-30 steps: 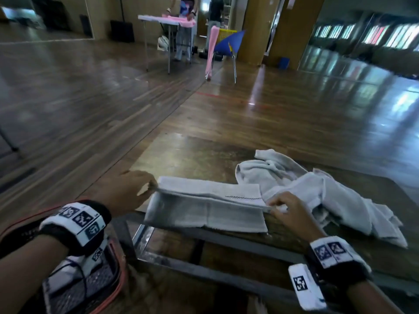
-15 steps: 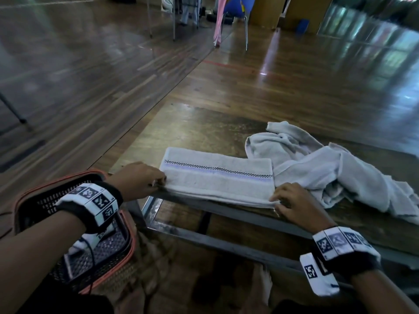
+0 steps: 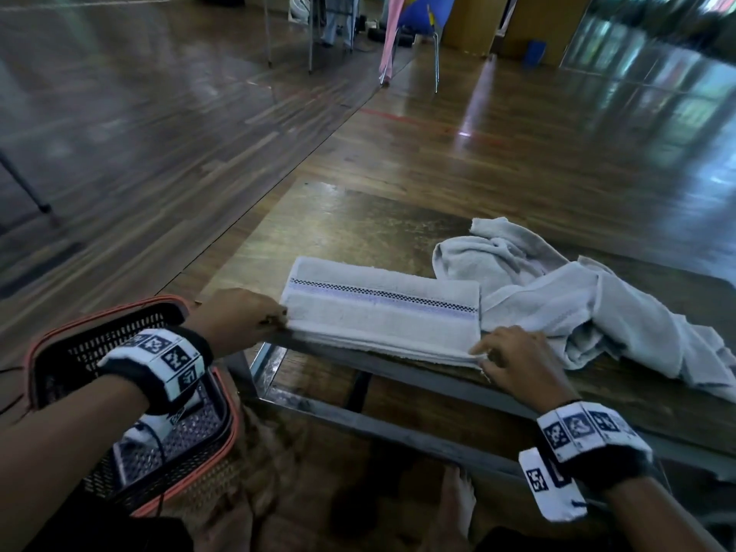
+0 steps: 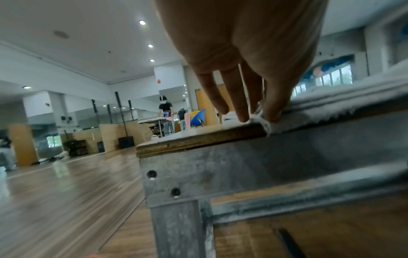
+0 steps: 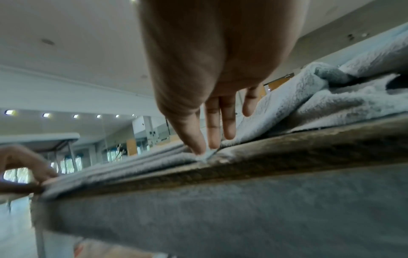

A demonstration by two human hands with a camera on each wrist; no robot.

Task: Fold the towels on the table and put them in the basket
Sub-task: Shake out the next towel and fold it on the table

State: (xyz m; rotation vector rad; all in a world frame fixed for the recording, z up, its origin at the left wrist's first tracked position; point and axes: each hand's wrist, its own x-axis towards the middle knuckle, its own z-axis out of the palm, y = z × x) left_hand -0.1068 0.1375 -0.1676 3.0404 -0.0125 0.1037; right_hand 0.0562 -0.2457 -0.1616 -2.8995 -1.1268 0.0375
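Note:
A folded grey towel (image 3: 382,316) with a checkered stripe lies flat along the near edge of the wooden table (image 3: 338,225). My left hand (image 3: 275,318) pinches its left near corner (image 4: 258,120) between thumb and fingers. At the right near corner (image 5: 206,156), my right hand (image 3: 484,354) pinches the layers with thumb and forefinger. A second grey towel (image 3: 577,308) lies crumpled on the table to the right, touching the folded one. The black mesh basket (image 3: 59,344) with an orange rim stands on the floor below my left wrist.
The table's grey metal frame (image 3: 358,428) runs under the near edge, and a bare foot (image 3: 458,507) shows beneath it. Far across the wooden floor stand another table, a blue chair (image 3: 422,17) and a person (image 4: 164,111).
The lifted towel layer has been brought down and now lies flat on the rest. Both hands stay at its near corners. The view has tilted down, showing the basket.

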